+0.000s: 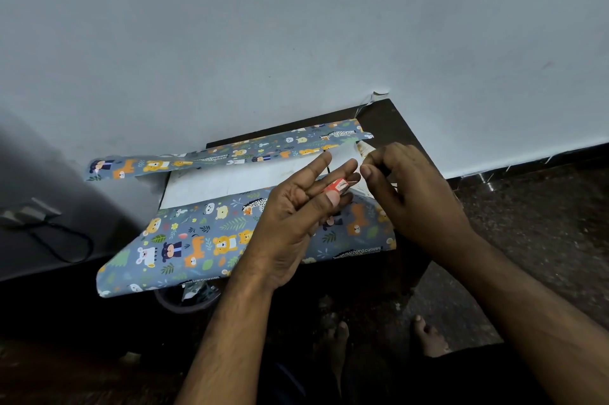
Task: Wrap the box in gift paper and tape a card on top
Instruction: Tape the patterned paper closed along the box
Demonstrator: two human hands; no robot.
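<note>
A dark tabletop point(392, 118) against a wall carries animal-print gift paper point(197, 240) partly folded over a white box point(237, 182). Above it, the left hand point(293, 216) pinches a small red tape roll point(336, 187); the right hand point(412, 193), fingers curled, pinches at its end.

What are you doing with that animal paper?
A person is wrapping a present on a small dark table. The animal-print gift paper lies partly folded, its white underside showing. The left hand holds a small red and white object, maybe a tape roll, while the right hand pinches at its end.
</note>
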